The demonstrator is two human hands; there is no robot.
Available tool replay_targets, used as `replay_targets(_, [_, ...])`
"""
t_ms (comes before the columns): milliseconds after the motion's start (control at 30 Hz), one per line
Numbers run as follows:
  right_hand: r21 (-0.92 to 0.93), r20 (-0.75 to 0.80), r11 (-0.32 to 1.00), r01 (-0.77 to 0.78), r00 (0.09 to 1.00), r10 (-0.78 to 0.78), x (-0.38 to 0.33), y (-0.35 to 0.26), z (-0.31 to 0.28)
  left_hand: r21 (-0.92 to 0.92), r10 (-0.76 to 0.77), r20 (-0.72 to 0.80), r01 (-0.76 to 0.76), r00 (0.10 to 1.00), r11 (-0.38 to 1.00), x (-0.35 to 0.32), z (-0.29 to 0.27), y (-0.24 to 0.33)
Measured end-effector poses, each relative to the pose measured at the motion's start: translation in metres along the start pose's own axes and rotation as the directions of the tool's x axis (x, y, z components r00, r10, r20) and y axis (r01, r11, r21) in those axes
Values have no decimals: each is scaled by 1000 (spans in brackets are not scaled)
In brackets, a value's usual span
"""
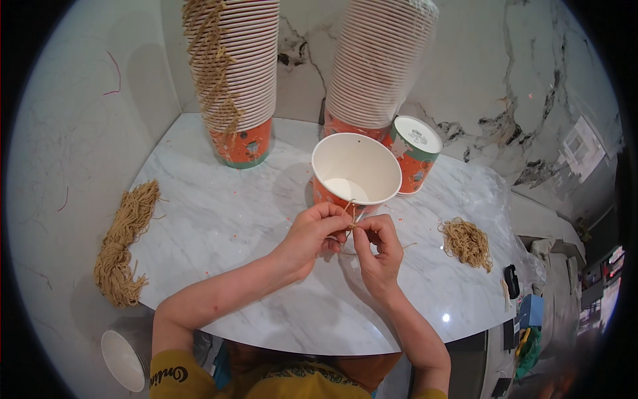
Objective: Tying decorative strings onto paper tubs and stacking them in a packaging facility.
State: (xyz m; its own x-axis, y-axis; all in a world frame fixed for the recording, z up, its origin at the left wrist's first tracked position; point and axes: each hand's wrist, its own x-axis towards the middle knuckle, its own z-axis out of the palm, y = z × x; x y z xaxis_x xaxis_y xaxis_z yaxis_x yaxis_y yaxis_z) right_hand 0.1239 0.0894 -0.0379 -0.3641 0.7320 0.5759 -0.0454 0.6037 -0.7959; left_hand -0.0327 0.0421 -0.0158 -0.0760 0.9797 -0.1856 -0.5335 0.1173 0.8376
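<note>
A white-lined paper tub (352, 166) with an orange printed outside stands upright on the marble table, its near rim just beyond my hands. A thin tan string (353, 205) runs over that near rim and down to my fingers. My left hand (321, 229) pinches the string between thumb and fingertips. Right beside it, my right hand (378, 251) pinches the same string, thumb against forefinger. A loose end of string sticks out to the right of my right hand. The exact knot or loop between the fingertips is too small to make out.
Tall stacks of nested tubs stand at the back left (242, 86), draped with strings, and back centre (379, 66). An upside-down tub (415, 153) is beside the latter. String bundles lie left (126, 246) and right (466, 244). Clear plastic wrap (488, 193) covers the right edge.
</note>
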Motion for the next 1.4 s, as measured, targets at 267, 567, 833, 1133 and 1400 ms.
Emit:
replay_targets(267, [-123, -4, 990, 71, 997, -72, 18, -6, 15, 72, 52, -49, -49, 997, 996, 5, -8, 9])
replay_targets(567, [-448, -31, 835, 318, 929, -370, 33, -10, 26, 437, 516, 29, -475, 856, 764, 11, -11, -3])
replay_targets(833, [-491, -39, 822, 289, 935, -353, 32, -12, 18, 819, 786, 401, -568, 471, -78, -1, -3, 2])
replay_targets(1133, [-627, 128, 678, 384, 909, -396, 33, -20, 7, 746, 812, 503, -622, 295, -236, 5, -2, 7])
replay_targets(1400, [-554, 120, 757, 346, 933, -339, 31, -16, 7, 736, 765, 259, -633, 590, 240, 1, -6, 7])
